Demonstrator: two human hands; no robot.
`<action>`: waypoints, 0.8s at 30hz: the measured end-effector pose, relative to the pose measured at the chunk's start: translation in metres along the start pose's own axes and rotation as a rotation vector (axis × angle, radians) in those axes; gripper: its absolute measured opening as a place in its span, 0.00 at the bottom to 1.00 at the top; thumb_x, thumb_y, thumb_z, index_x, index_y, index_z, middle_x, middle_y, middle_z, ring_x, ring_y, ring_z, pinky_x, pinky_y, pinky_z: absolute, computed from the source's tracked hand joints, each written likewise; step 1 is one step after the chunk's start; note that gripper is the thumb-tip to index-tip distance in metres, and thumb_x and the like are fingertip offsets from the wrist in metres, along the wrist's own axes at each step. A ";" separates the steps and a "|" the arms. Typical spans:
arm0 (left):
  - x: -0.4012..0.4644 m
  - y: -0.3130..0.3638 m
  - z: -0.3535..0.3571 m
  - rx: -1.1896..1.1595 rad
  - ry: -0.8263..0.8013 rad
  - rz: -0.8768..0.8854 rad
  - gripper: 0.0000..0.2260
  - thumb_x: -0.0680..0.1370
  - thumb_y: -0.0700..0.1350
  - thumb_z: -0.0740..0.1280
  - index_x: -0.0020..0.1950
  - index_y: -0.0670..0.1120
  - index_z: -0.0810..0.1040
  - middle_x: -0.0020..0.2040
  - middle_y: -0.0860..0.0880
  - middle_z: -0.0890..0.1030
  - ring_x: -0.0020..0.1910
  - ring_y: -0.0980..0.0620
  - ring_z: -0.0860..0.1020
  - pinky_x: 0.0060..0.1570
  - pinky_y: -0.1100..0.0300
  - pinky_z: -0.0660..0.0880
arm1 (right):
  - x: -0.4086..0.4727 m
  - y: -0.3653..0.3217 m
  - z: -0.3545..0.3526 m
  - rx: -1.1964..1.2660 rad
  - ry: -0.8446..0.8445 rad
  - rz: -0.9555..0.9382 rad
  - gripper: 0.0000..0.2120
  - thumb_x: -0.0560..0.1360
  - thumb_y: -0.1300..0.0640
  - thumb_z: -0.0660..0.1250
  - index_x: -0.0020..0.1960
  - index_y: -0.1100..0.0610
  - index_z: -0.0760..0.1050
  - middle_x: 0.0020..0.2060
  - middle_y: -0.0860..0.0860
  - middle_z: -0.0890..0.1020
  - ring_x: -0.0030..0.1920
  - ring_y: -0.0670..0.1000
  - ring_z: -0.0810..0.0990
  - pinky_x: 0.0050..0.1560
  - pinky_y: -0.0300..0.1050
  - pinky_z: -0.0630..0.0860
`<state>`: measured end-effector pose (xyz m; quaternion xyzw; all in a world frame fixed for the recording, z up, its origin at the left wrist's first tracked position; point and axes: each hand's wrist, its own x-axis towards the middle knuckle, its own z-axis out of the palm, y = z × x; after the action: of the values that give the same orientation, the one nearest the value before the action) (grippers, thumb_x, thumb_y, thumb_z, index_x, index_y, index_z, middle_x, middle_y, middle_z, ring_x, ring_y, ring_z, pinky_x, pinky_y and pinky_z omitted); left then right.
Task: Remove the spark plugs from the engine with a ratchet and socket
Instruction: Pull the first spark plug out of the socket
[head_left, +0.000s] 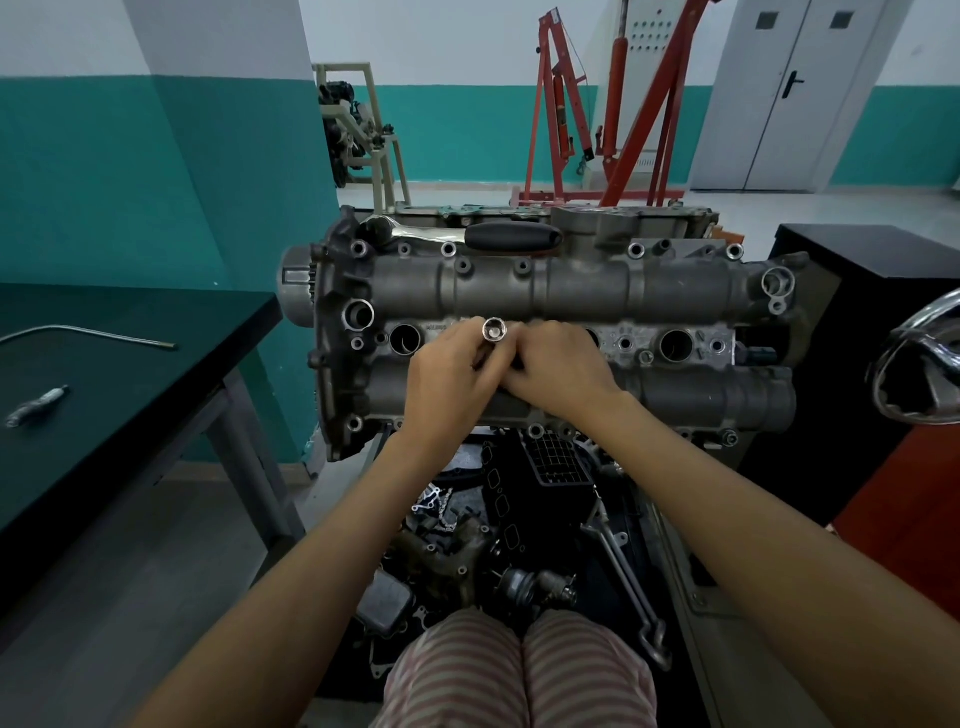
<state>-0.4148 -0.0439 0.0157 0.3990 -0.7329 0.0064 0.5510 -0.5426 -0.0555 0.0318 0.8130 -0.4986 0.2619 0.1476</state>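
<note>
Over the middle of the engine (545, 291), seen from the head camera, both hands met above the row of spark plug wells. The left hand (452, 382) had its fingers curled round a shiny socket (493, 329), which stood with its open end turned up toward the camera. The right hand (558, 371) lay just beside it, its fingers bent and touching the left ones near the socket; whether this grip also pinched the socket could not be told. Two open wells showed, one to the left of the hands (405, 339) and one to the right (675, 345). The ratchet (467, 236), with a black handle, rested on the far edge of the engine, well apart from the hands. On the dark desk (156, 322) at the left lay a thin bent rod (88, 333) and a small grey piece (36, 407).
</note>
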 end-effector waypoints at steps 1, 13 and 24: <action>0.000 0.000 0.000 0.004 -0.002 0.005 0.16 0.76 0.42 0.67 0.33 0.45 0.63 0.28 0.51 0.65 0.27 0.52 0.63 0.28 0.59 0.61 | 0.000 0.000 -0.001 -0.004 -0.014 0.004 0.16 0.74 0.48 0.61 0.42 0.60 0.78 0.36 0.59 0.81 0.38 0.61 0.80 0.33 0.43 0.64; -0.001 0.002 -0.002 -0.001 -0.040 -0.031 0.16 0.78 0.43 0.65 0.35 0.45 0.60 0.28 0.54 0.62 0.28 0.51 0.63 0.29 0.60 0.59 | 0.000 -0.002 0.002 -0.023 0.000 -0.006 0.17 0.76 0.46 0.59 0.49 0.61 0.69 0.39 0.59 0.81 0.39 0.61 0.79 0.32 0.44 0.63; -0.002 0.003 -0.003 -0.005 -0.032 -0.012 0.12 0.75 0.45 0.63 0.37 0.45 0.61 0.29 0.51 0.66 0.27 0.52 0.65 0.28 0.62 0.61 | 0.000 0.000 0.000 -0.044 -0.047 -0.004 0.10 0.75 0.53 0.59 0.46 0.60 0.72 0.39 0.59 0.80 0.39 0.62 0.78 0.33 0.45 0.63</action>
<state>-0.4139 -0.0397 0.0160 0.4024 -0.7392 -0.0051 0.5400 -0.5431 -0.0557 0.0314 0.8166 -0.5057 0.2315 0.1544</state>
